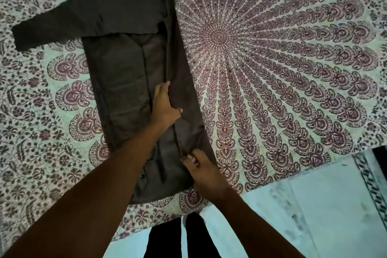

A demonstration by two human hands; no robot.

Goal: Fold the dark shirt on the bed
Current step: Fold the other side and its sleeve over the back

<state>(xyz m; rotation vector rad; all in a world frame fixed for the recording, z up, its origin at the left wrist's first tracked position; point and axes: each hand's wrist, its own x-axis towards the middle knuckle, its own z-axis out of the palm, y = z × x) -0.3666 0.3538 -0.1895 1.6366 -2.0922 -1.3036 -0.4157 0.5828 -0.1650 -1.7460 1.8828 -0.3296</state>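
At the grip: the right hand [201,170] pinches a folded edge of the dark shirt [129,73] near its near hem, fingers curled onto the cloth.
Left hand [165,104]: farther along the same fold, fingers tucked under the raised edge and thumb over it, holding the fabric.
Fold: the shirt's right side panel is turned inward along a long crease running from near to far, with both hands on that crease.
Shirt: lying lengthwise on the bed, left of the pattern's centre, hem toward the person; one sleeve [54,29] stretches out flat to the left at the far end; a small button [142,176] shows near the hem.
Surface: a bedsheet [293,69] printed with a large mandala of maroon and dark motifs on a pale ground, its centre just right of the shirt.
Room: pale tiled floor [282,216] at near right beyond the bed's edge, with a dark patterned border strip [370,182].
Person: dark-clothed legs [165,236] stand at the bed's near edge.
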